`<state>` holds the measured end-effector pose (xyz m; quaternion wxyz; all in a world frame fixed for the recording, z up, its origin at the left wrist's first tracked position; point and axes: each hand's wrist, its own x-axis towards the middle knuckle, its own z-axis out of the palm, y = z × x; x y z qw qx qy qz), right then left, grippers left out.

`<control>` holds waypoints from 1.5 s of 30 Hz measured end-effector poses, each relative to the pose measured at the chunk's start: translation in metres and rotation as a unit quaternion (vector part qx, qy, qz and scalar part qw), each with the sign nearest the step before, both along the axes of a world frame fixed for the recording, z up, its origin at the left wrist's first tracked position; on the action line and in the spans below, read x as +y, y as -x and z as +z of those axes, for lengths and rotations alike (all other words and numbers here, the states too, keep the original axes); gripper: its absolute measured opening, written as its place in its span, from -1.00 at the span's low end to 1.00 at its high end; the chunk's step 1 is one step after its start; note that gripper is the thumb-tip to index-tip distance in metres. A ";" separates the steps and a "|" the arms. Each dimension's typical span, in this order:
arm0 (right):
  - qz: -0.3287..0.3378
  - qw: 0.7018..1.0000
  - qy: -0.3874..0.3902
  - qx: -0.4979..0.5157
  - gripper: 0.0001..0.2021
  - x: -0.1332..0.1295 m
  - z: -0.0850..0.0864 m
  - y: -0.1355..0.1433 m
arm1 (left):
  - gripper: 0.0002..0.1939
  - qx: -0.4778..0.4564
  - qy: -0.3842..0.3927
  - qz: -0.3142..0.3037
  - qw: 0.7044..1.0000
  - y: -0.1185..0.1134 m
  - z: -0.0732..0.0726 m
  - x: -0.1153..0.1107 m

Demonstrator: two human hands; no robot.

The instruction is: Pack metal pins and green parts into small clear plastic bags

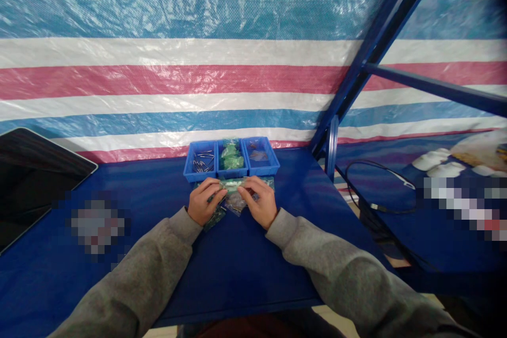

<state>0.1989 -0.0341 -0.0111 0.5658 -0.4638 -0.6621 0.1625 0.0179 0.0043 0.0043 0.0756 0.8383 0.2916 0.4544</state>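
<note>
My left hand (203, 203) and my right hand (260, 202) pinch the two sides of a small clear plastic bag (235, 200) with a greenish upper part. Small dark pieces show faintly inside it. Greenish plastic packets (215, 218) lie on the table beneath and beside my hands, partly covered. Just beyond my fingers stand three blue bins in a row. Thin metal pins or screws lie in the left bin (200, 175), green plastic packets (231, 156) fill the middle one, and the right bin (273, 162) has small parts in what looks like clear plastic.
On the blue table (237, 280), a dark flat screen (35, 179) stands at the left. A blue metal frame (348, 84) rises at the right. Beyond it, a black cable (356, 206) and white items (431, 159) lie on another blue surface. A striped sheet (178, 79) hangs behind.
</note>
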 end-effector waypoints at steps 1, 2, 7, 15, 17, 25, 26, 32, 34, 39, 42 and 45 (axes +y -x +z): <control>0.001 1.000 0.011 0.003 -0.87 0.000 -0.001 0.000 | -0.90 -0.007 0.000 0.012 1.000 0.000 -0.001 -0.001; 0.001 1.000 0.023 0.012 -0.87 0.000 -0.003 0.001 | -0.88 -0.016 -0.002 0.024 1.000 -0.001 -0.001 -0.001; 0.033 0.995 0.068 0.068 -0.64 0.001 -0.005 0.002 | -0.82 -0.044 -0.013 0.046 0.998 0.000 -0.005 -0.003; 0.035 0.998 0.057 0.021 -0.79 0.000 -0.001 0.001 | -0.85 -0.040 0.010 -0.003 0.999 0.001 0.001 -0.003; 0.033 0.998 0.051 0.010 -0.79 0.000 -0.001 0.001 | -0.85 -0.049 -0.002 -0.012 0.999 0.001 0.001 -0.002; 0.055 0.997 0.021 -0.045 -0.83 0.001 0.000 0.001 | -0.86 -0.054 -0.012 0.008 0.998 0.002 -0.002 -0.002; 0.055 0.997 0.023 -0.044 -0.83 0.001 0.000 0.002 | -0.86 -0.052 -0.009 0.013 0.999 0.002 -0.002 -0.002; 0.016 0.999 0.039 -0.026 -0.84 0.000 -0.001 0.001 | -0.74 -0.044 0.015 0.041 0.998 0.002 -0.005 -0.001; 0.003 0.999 0.049 -0.010 -0.83 0.000 -0.002 0.000 | -0.74 -0.016 0.022 0.032 0.999 0.001 -0.004 0.000; 0.026 0.997 0.068 0.019 -0.84 0.001 -0.003 0.000 | -0.82 0.002 0.005 0.020 1.000 -0.002 -0.003 0.000; 0.030 0.998 0.063 0.011 -0.85 0.000 -0.002 0.001 | -0.85 -0.003 -0.002 0.008 1.000 -0.001 -0.003 0.001; 0.035 0.998 0.043 0.003 -0.85 0.000 0.002 0.001 | -0.86 -0.002 -0.008 -0.021 1.000 0.000 -0.004 0.003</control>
